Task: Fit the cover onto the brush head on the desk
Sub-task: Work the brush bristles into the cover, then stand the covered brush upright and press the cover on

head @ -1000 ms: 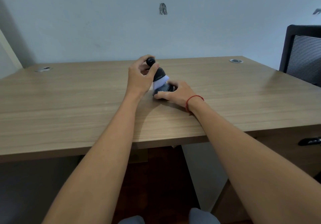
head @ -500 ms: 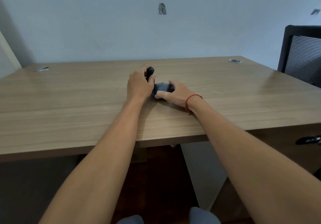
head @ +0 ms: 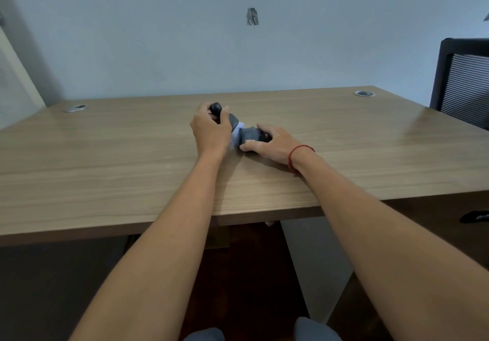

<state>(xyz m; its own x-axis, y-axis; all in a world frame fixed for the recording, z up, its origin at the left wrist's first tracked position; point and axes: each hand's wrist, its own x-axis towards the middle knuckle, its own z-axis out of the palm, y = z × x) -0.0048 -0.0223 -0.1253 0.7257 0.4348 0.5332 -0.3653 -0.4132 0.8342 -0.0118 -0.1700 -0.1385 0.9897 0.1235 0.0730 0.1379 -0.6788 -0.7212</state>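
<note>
Head view, hands (head: 211,128) gripping brush (head: 234,125), cover (head: 250,138)

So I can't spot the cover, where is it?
In the head view, the cover lies mid-desk under the right hand, just right of the brush the left hand grips.

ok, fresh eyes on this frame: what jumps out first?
The two bare hands meeting mid-desk: the left hand grips the dark brush by its handle, white bristles pointing toward the dark cover that the right hand pins on the wooden desk. A red string bracelet on the right wrist stands out, and a black mesh chair sits at the far right.
</note>
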